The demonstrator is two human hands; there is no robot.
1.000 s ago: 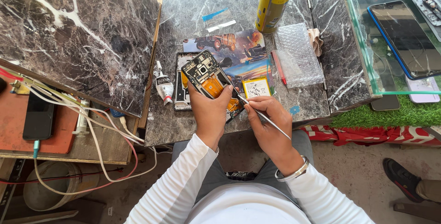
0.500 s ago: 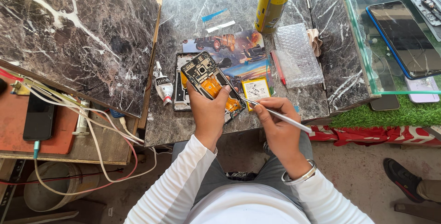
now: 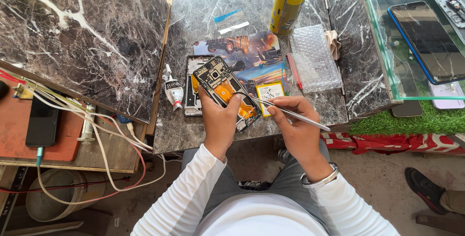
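My left hand (image 3: 219, 120) grips an opened phone (image 3: 220, 85) from below, its back removed and an orange flex cable showing inside. My right hand (image 3: 294, 123) holds metal tweezers (image 3: 286, 111) like a pen, their tips reaching left to the phone's lower part near my left thumb. Both hands hover over the front edge of a dark marble table (image 3: 198, 23). A small yellow-edged battery (image 3: 269, 91) lies just behind my right hand.
A phone frame (image 3: 191, 98), a glue tube (image 3: 172, 89), a picture mat (image 3: 242, 47), bubble wrap (image 3: 315, 59), a red pen (image 3: 294, 71) and a yellow can (image 3: 289, 1) sit on the table. A glass case (image 3: 421, 37) with phones stands right. Cables (image 3: 97, 129) and a charging phone (image 3: 42, 124) lie left.
My right hand has swung the tweezers flatter and brought the tips left onto the opened phone. My left hand keeps its hold on the phone.
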